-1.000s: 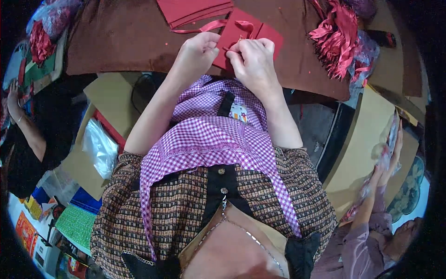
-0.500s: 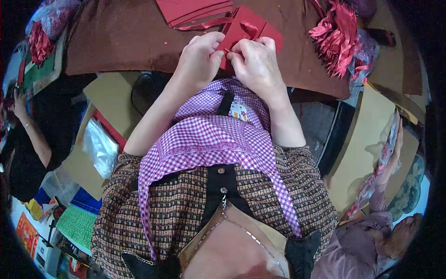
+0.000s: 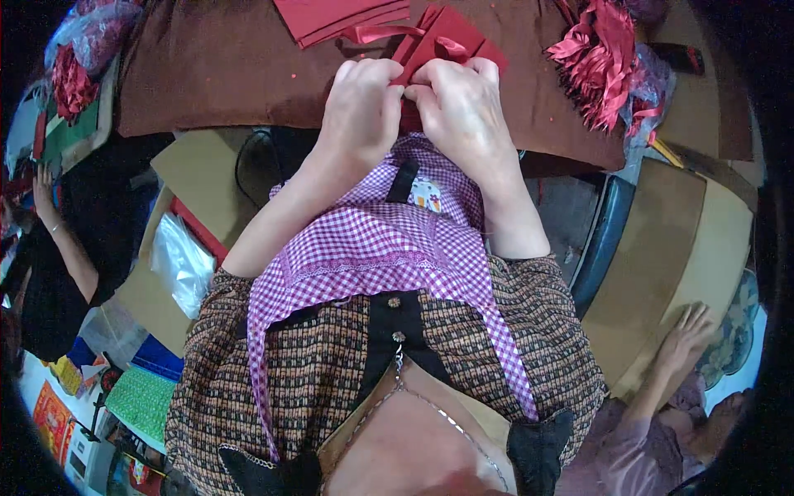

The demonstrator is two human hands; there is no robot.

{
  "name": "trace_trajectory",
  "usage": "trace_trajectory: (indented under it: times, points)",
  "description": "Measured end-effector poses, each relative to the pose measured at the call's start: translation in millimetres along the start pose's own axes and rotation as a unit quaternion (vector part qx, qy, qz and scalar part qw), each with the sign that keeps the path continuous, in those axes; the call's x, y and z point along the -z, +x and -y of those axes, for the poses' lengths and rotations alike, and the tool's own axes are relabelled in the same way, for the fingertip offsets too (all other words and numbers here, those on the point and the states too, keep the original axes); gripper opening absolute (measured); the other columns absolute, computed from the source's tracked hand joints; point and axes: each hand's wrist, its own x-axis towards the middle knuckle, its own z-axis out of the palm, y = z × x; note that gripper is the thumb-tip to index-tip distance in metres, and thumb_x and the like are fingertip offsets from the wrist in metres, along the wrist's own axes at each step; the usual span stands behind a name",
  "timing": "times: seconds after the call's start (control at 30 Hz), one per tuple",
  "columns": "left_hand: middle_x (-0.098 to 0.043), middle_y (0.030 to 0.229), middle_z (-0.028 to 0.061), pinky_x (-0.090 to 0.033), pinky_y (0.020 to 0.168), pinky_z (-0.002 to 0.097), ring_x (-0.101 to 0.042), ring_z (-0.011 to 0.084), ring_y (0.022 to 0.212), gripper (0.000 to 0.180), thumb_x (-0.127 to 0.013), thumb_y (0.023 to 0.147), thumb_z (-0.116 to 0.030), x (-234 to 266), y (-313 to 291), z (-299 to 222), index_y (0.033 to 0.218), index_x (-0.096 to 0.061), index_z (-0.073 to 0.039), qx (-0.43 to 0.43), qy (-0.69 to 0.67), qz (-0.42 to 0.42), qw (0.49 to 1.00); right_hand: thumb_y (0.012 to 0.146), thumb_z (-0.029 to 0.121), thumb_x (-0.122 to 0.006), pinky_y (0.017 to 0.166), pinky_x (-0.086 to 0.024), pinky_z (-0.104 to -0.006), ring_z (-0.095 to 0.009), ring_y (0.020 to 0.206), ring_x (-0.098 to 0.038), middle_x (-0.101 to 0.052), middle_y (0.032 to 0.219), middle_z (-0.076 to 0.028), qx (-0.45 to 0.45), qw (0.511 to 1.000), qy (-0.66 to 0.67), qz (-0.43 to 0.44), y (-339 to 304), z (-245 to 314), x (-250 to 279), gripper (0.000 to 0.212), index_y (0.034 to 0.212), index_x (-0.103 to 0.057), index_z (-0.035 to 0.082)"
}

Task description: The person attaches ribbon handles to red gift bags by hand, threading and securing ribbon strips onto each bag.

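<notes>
My left hand [image 3: 360, 106] and my right hand [image 3: 463, 107] meet fingertip to fingertip over a flat, folded red paper bag [image 3: 451, 29]. Both are closed in a pinch, apparently on the end of a red satin ribbon; the pinched part is mostly hidden by my fingers. A loop of that ribbon [image 3: 449, 47] stands up from the bag's surface just beyond my right hand. Another red ribbon strip [image 3: 380, 34] lies beyond my left hand. To the left of the bag, a stack of flat red paper pieces [image 3: 343, 18] rests on the brown cloth [image 3: 223, 74].
Bunches of red ribbons lie at the right [image 3: 595, 66] and far left [image 3: 73, 83]. A large board [image 3: 653, 256] spans the right side, with another person's hand [image 3: 688, 335] on it. Clear plastic bags [image 3: 180, 260] lie at left, near another person's arm [image 3: 70, 248].
My hands stay together but have shifted slightly, hiding the small red end seen between them. At right, the other person's hand has lowered, and the plastic-wrapped red strip there is out of view.
</notes>
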Motion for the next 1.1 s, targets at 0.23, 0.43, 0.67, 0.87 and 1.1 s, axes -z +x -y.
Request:
trace_trajectory:
  times: [0.23,0.43,0.67,0.87,1.1]
  points:
    - [-0.065,0.087,0.0177,-0.052,0.071,0.0376,-0.064,0.029,0.079,0.018,-0.064,0.078,-0.005,-4.7,-0.1,8.6,0.095,-0.061,0.002,0.18,-0.099,0.009,0.979,0.079,0.011,-0.064,0.09,-0.034,-0.0377,-0.022,0.079,-0.06,-0.066,0.08,-0.005,0.035,0.994,0.073,-0.079,-5.6,-7.9,-11.6,0.01,0.085,-0.064,0.004]
    - [-0.064,0.084,0.0048,-0.048,0.07,0.0229,-0.057,0.0081,0.076,0.024,-0.063,0.083,-0.003,0.2,5.7,5.6,0.106,-0.06,0.004,0.198,-0.091,0.018,0.976,0.078,0.01,-0.066,0.093,-0.033,-0.0407,-0.02,0.078,-0.059,-0.063,0.077,-0.003,0.034,0.99,0.006,-0.135,-10.2,-14.0,-28.7,0.007,0.082,-0.062,0.007]
    - [-0.068,0.087,0.0154,-0.052,0.069,0.0286,-0.066,0.0171,0.077,0.024,-0.059,0.083,-0.003,-3.2,4.6,13.8,0.104,-0.06,0.008,0.205,-0.155,0.006,0.967,0.075,0.012,-0.069,0.093,-0.033,-0.0446,-0.023,0.079,-0.057,-0.059,0.077,-0.005,0.045,0.989,-0.02,-0.139,-11.1,-20.3,-38.7,0.015,0.084,-0.06,0.006]
    - [-0.064,0.09,0.0044,-0.049,0.075,0.0227,-0.058,0.0083,0.083,0.028,-0.063,0.084,-0.002,-0.6,4.4,13.9,0.11,-0.058,0.006,0.225,-0.145,0.037,0.963,0.075,0.013,-0.068,0.091,-0.033,-0.0451,-0.024,0.078,-0.058,-0.059,0.075,-0.006,0.04,0.992,-0.019,-0.115,-10.1,-18.1,-34.2,0.013,0.081,-0.059,0.006]
    - [-0.062,0.095,0.0041,-0.048,0.08,0.0223,-0.058,0.0096,0.088,0.032,-0.063,0.082,0.003,-2.5,3.4,18.9,0.112,-0.057,0.007,0.245,-0.213,0.055,0.944,0.078,0.011,-0.067,0.091,-0.036,-0.0424,-0.022,0.071,-0.061,-0.063,0.07,-0.006,0.028,0.993,-0.022,-0.109,-9.3,-14.9,-29.6,0.009,0.079,-0.059,0.006]
